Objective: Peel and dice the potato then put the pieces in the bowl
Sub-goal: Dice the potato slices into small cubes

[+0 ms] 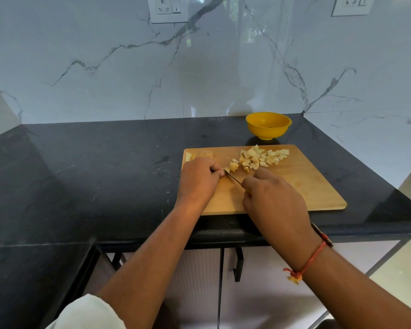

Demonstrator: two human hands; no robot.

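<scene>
Black counter (105, 174), wooden board (306, 186) — right hand (275, 200) grips knife (233, 177), left hand (197, 179) pinches potato piece (226, 169).

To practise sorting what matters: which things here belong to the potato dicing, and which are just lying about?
Job: knife in right hand, potato piece held by left hand, diced potato, wooden cutting board, yellow bowl.
Lying about: wall sockets, black countertop, red wrist thread.

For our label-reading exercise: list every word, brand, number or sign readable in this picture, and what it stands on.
No readable text anywhere.
Yellow bowl, cutting board: plain, no label.
Wall socket: small switch mark, too small to read; second socket likewise.
</scene>
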